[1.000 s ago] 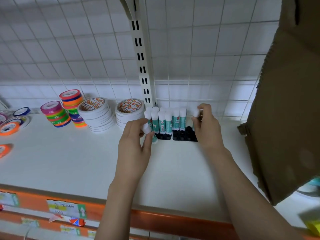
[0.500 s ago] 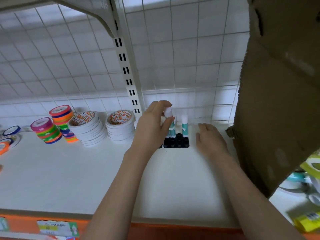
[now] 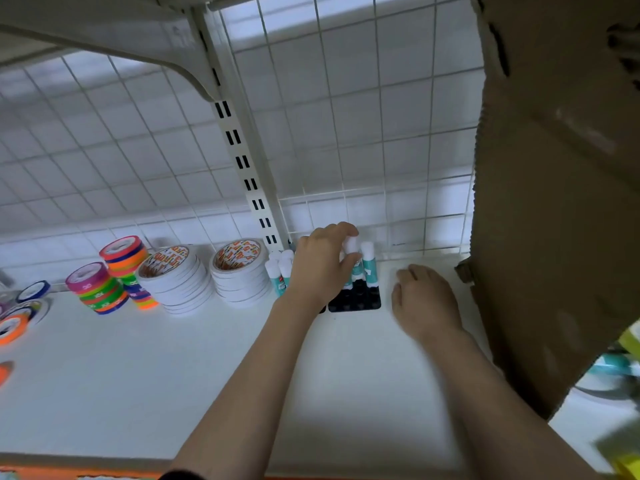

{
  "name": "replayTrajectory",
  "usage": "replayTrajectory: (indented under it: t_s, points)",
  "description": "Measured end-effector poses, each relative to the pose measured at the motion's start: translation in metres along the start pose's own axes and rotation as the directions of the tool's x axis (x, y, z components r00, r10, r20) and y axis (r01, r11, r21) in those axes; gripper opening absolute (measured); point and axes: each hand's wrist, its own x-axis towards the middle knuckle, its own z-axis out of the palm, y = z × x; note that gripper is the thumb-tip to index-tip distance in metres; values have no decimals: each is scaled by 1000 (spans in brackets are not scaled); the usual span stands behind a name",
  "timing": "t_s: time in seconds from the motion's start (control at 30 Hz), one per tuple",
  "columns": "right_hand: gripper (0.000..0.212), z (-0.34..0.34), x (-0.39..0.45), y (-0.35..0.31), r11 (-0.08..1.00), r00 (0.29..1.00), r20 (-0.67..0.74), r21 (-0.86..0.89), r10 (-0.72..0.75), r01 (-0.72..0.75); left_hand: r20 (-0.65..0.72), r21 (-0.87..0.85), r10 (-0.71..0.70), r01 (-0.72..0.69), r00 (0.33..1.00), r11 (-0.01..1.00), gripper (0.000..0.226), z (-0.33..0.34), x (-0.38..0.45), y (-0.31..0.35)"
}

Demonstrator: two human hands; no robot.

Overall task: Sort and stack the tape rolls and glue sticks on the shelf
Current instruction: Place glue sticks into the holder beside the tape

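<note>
- The left hand [image 3: 320, 268] pinches the white cap of a glue stick [image 3: 351, 252] between thumb and curled fingers, over the black tray [image 3: 356, 299] that sits at the back edge of the shelf [image 3: 173, 375], just right of the slotted upright [image 3: 242, 161].
- The right hand [image 3: 424, 299] lies flat on the shelf just right of the tray, fingers relaxed and holding nothing.
- To seat the stick well, I judge it should go straight down into a free socket beside the standing stick [image 3: 369, 263], kept upright so it does not knock that neighbour over; the flat hand could steady the tray if it slides.
- More glue sticks [image 3: 280, 271] stand in a cluster left of the wrist, near the back edge, probably next for loading.
- Tape is already sorted along the back: two white stacks [image 3: 207, 275] and coloured stacks [image 3: 110, 275] further left; loose rolls [image 3: 20, 317] lie by the left edge.
- The held stick's lower body and the socket under it are hidden behind the fingers, so I cannot tell whether it is seated.
- The right hand is motion-blurred.
- A cardboard box [image 3: 554, 202] blocks the shelf's right end; blurred yellow and teal things below it are unreadable.
</note>
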Motion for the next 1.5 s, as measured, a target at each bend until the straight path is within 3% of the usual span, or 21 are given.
replayTrajectory:
  t_s: [0.33,0.5,0.67,0.87,0.97,1.07,1.17,1.33,1.5]
  points:
    - [12,1,-1,-4,1000,999,-35,20,25,-25,4,138,13,-14,1000,990,28,17,-4,1]
    - [19,1,-1,-4,1000,999,-41,15,16,-15,-30,215,84,-76,996,974,31,26,-9,-5]
    - [20,3,0,-3,1000,998,-63,16,11,-10,0,305,56,-54,998,951,37,28,-19,1]
    - [11,5,0,-2,1000,998,-54,9,-11,11,85,334,80,-104,993,937,40,25,-19,1]
    - [16,5,1,-1,1000,999,-46,7,-15,15,137,372,69,-116,988,921,48,19,-17,0]
    - [25,-2,2,-3,999,1000,-12,-27,-21,20,281,348,41,-141,959,927,62,7,-15,5]
    - [32,-6,1,-5,999,1000,31,-48,4,-3,292,397,32,-152,956,905,66,0,-15,5]
    - [37,-26,-6,-22,998,994,112,-68,18,-11,157,319,106,-152,982,936,44,-20,-44,-9]
    - [36,-50,-23,-64,997,995,65,-10,75,-74,102,297,27,-56,994,953,40,-47,-94,-41]
